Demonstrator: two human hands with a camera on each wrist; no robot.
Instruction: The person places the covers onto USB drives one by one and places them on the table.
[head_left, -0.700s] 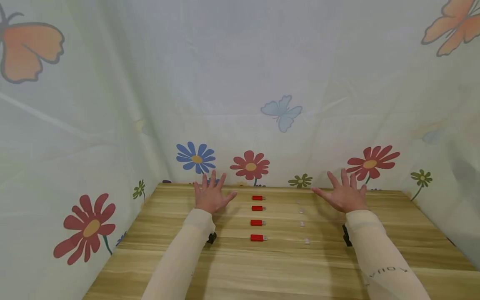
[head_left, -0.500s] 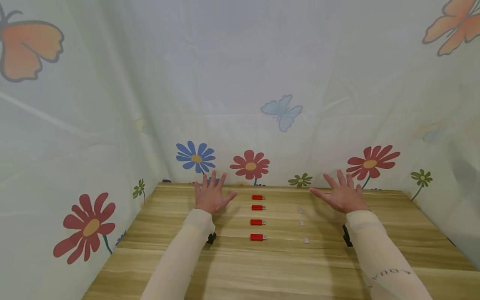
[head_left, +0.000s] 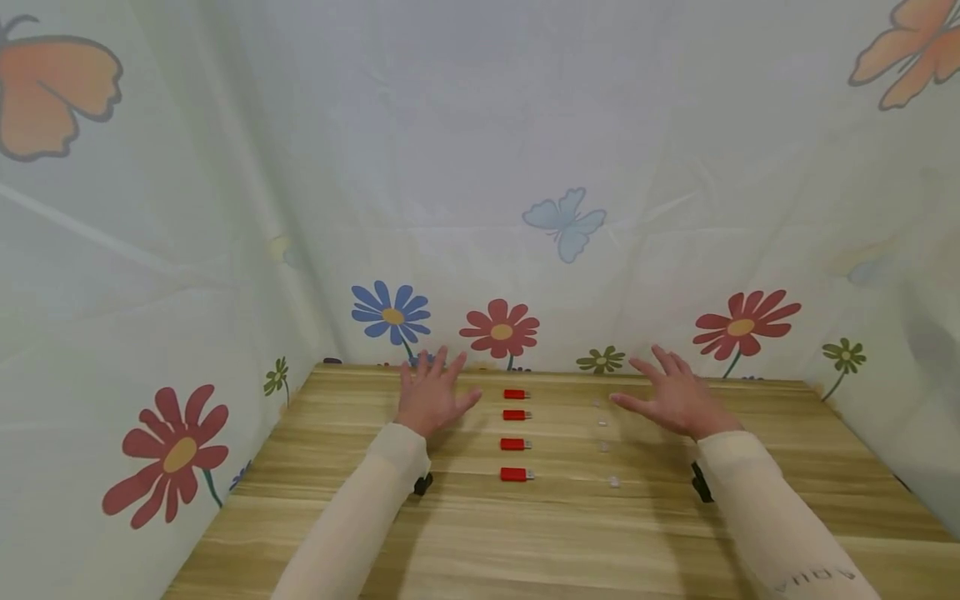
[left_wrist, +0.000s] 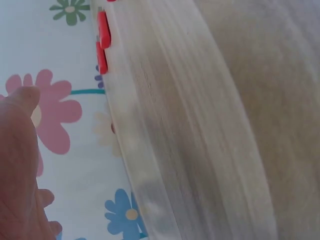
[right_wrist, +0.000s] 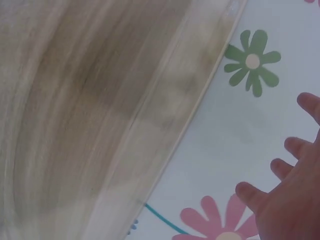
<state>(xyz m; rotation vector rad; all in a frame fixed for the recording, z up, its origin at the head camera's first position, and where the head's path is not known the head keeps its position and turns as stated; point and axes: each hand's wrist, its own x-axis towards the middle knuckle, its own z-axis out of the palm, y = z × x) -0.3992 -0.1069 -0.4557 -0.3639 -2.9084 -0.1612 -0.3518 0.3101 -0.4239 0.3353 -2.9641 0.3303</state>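
Several red USB sticks (head_left: 513, 474) lie in a column on the wooden table, their metal plugs pointing right. To their right runs a matching column of small clear caps (head_left: 614, 482). My left hand (head_left: 433, 398) is spread over the table left of the farthest sticks, holding nothing. On the other side, my right hand (head_left: 681, 402) has its fingers spread and its thumb toward the farthest caps. In the left wrist view, two red USB sticks (left_wrist: 104, 31) show near the table edge beyond the left hand (left_wrist: 17, 165). The right wrist view has the right hand (right_wrist: 292, 195) at its lower right corner.
The wooden table (head_left: 480, 542) ends at the back against a white curtain (head_left: 450, 167) printed with flowers and butterflies, which also hangs at both sides. A dark object (head_left: 701, 482) sits at the right wrist, and another dark object (head_left: 423, 483) at the left.
Both hands have drifted inward, the left a little to the right and the right to the left. The USB sticks and caps lie where they were.
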